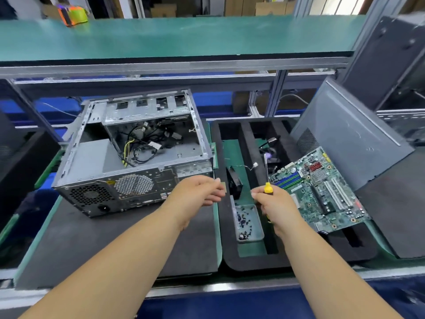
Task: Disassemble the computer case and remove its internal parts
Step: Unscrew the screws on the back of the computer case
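Observation:
The open grey computer case (96, 171) lies on its side on a dark mat, with loose cables (142, 143) inside and its rear panel toward me. My left hand (197, 192) hovers just right of the case's rear corner, fingers loosely curled, holding nothing that I can see. My right hand (273, 203) grips a yellow-handled screwdriver (266, 178), its shaft pointing up. A green motherboard (322, 189) lies tilted on the black foam tray (232, 263) to the right.
A small metal dish (258, 226) with several screws sits in the tray between my hands. A small black fan (234, 183) lies behind it. The grey side panel (345, 134) leans at the right. A green shelf (161, 40) runs overhead.

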Demonstrator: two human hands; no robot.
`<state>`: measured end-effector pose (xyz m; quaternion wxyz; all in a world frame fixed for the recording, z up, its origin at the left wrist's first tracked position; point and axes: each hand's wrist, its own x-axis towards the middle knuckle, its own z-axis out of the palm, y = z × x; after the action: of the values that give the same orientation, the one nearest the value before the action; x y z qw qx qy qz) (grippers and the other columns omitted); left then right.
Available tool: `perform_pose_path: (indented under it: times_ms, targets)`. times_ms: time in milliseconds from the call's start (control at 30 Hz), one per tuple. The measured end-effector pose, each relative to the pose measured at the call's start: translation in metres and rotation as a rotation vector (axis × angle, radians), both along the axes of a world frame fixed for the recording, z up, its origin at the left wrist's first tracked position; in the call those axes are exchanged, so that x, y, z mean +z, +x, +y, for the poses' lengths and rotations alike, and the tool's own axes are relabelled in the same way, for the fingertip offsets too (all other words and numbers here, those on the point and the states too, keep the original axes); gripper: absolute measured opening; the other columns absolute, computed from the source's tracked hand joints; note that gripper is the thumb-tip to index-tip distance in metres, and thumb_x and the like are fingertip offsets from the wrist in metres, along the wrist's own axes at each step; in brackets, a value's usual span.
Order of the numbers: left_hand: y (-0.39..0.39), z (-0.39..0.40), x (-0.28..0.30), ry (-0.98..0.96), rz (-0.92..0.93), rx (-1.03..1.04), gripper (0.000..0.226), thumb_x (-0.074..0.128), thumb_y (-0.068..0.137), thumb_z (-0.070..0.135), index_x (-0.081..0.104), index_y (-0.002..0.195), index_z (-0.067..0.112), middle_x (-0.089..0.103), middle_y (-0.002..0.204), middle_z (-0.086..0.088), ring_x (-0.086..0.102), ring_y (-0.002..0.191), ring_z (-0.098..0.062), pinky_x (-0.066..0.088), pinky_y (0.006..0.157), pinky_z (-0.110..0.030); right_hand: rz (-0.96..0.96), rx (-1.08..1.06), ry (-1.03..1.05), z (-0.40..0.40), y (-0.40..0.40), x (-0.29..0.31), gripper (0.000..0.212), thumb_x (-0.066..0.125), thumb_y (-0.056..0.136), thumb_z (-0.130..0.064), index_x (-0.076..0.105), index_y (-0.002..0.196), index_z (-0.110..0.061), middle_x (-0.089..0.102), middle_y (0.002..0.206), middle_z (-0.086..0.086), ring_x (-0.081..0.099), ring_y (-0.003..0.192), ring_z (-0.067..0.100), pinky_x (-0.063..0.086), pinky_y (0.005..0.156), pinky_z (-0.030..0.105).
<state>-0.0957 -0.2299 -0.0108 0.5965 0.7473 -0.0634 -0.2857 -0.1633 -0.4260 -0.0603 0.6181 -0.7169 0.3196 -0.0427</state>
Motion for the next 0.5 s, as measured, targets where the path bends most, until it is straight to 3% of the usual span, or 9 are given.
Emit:
perform_pose_path:
  times_ms: [133, 333, 433, 500]
  targets:
    - [0.002, 0.007, 0.007, -0.002, -0.182, 0.022, 0.018, 0.057, 0.096, 0.020, 0.074, 0.092, 0.019, 0.076, 0.089, 0.004, 0.071, 0.084, -0.009, 0.051, 0.071, -0.016, 0.039, 0.003, 0.071, -0.015, 0.006, -0.010, 0.022, 0.057, 0.091, -0.006, 0.073, 0.095, -0.022, 0.065, 0.077, 0.000, 0.040, 0.047, 0.009, 0.035, 0.043, 0.019]
    - [0.003, 0.056, 0.025, -0.003, -0.397, 0.172, 0.020, 0.062, 0.092, 0.011, 0.074, 0.090, 0.027, 0.074, 0.090, 0.001, 0.069, 0.085, -0.013, 0.053, 0.078, -0.018, -0.014, 0.120, 0.063, -0.004, 0.032, 0.008, 0.025, 0.055, 0.090, -0.007, 0.075, 0.089, -0.022, 0.066, 0.072, 0.002, 0.042, 0.047, 0.011, 0.036, 0.048, 0.024]
    - [0.011, 0.097, 0.031, 0.095, -0.522, 0.328, 0.017, 0.066, 0.090, 0.018, 0.073, 0.092, 0.033, 0.071, 0.088, 0.013, 0.061, 0.079, -0.002, 0.048, 0.068, -0.010, -0.068, 0.242, 0.014, 0.021, 0.047, 0.029, 0.025, 0.053, 0.092, -0.010, 0.074, 0.088, -0.023, 0.067, 0.074, 0.003, 0.045, 0.046, 0.011, 0.038, 0.047, 0.021]
    - [0.021, 0.127, 0.032, 0.181, -0.577, 0.399, 0.017, 0.066, 0.090, 0.020, 0.071, 0.094, 0.035, 0.068, 0.089, 0.018, 0.060, 0.081, 0.001, 0.046, 0.070, -0.009, -0.102, 0.308, -0.107, 0.042, 0.057, 0.042, 0.023, 0.054, 0.093, -0.016, 0.073, 0.088, -0.029, 0.067, 0.077, -0.001, 0.051, 0.053, 0.012, 0.041, 0.051, 0.022]
